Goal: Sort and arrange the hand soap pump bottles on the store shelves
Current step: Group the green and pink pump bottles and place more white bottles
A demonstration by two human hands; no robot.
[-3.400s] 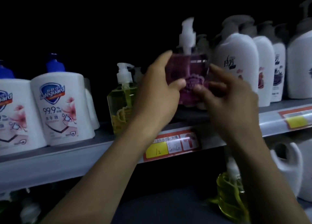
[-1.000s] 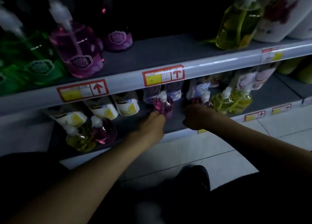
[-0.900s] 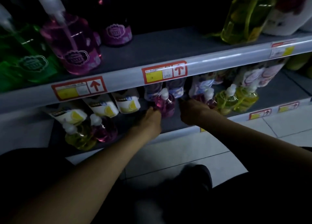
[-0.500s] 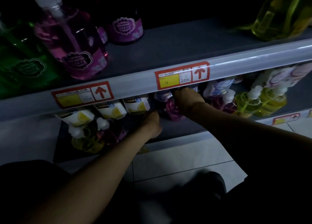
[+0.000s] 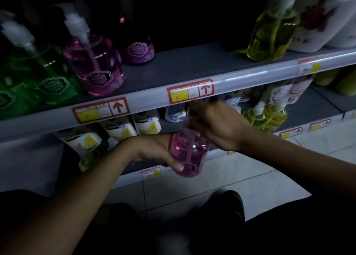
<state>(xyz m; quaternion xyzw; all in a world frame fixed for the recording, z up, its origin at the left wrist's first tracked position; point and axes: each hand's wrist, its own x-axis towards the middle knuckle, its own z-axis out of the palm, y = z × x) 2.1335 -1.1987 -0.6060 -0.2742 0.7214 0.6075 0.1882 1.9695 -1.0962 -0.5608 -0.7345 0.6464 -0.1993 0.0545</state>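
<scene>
A small pink pump bottle point(image 5: 187, 154) is held out in front of the bottom shelf point(image 5: 312, 102), its base tilted toward me. My left hand point(image 5: 154, 151) grips its body from the left, thumb along the lower side. My right hand point(image 5: 217, 125) is curled over its top, where the pump is hidden. On the shelf above point(image 5: 183, 70) stand a large pink pump bottle point(image 5: 94, 62), a purple-labelled one point(image 5: 137, 48) behind it, green ones point(image 5: 36, 75) at left and a yellow one point(image 5: 269, 33) at right.
The bottom shelf holds white refill pouches with lemon prints point(image 5: 123, 129), small yellow pump bottles point(image 5: 267, 116) and floral pouches point(image 5: 285, 91). A grey rail with red price tags point(image 5: 190, 92) juts out above my hands. White floor tiles point(image 5: 221, 175) lie below.
Both hands reached into the bottom shelf, then drew the small pink bottle out from under the rail toward me. The left hand now grips its body.
</scene>
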